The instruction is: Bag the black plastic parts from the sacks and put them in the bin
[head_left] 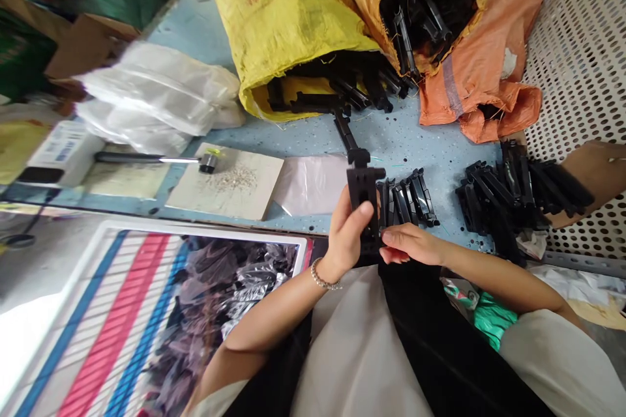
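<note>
Surface: a pale blue speckled worktable (420,143), cluttered, seen from above at the person's lap.
Left hand: the left hand (348,234), a bead bracelet at its wrist, is closed around a flat black plastic bracket piece (362,194), thumb across its front, holding it upright over the table's near edge.
Right hand: the right hand (409,245) is curled, fingertips pinched at the lower end of the same piece.
Row: a short row of black plastic clips (408,199) lies on the table just beside the held piece.
Pile: a loose heap of black plastic parts (508,199) lies further right, near a white perforated crate (581,52).
Sacks: a yellow woven sack (283,13) and an orange woven sack (484,45) lie at the far side, black parts spilling from both.
Left side: a small hammer (156,159) rests on a wooden board (229,186).
</note>
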### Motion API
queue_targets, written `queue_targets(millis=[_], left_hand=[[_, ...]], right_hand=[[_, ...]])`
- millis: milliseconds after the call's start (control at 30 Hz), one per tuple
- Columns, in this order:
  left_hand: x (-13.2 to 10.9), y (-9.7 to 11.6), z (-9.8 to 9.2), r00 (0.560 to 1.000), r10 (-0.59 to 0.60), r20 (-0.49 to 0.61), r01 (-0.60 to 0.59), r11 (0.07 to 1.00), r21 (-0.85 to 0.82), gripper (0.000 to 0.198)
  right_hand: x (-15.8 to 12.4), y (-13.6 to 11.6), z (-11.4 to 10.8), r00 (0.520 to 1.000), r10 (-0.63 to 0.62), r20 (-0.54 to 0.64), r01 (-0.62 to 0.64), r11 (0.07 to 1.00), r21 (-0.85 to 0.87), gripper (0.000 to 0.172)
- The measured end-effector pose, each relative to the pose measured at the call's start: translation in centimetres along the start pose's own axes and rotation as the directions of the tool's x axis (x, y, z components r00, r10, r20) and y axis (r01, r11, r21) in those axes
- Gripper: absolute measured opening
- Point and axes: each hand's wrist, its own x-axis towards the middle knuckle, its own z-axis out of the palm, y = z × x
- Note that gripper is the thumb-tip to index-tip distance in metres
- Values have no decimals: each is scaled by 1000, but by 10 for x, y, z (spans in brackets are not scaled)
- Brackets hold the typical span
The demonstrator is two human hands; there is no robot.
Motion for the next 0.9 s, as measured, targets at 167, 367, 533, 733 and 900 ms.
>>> queue_targets(millis=[167, 367, 533, 733, 900], left_hand=[[11, 5, 10, 975, -205, 81, 216, 960, -178, 36], [10, -5, 2, 999, -38, 0, 38, 987, -154, 39], [25, -36, -30, 963, -259, -70, 252, 963, -93, 50], [48, -95, -44, 976, -134, -169, 170, 962, 214, 44], [53, -105, -53, 977, 211, -10, -147, 710, 689, 44]], right_hand=[[5, -3, -11, 952, -270, -145, 178, 872, -455, 42], [4, -4, 4, 988, 148, -33, -140, 973, 185, 55], [26, 5, -30, 963, 163, -214, -189, 976, -105, 43], [132, 40, -55, 835, 98, -542, -388, 803, -453, 44], [181, 60, -72, 797, 325, -509, -551, 735, -395, 32]])
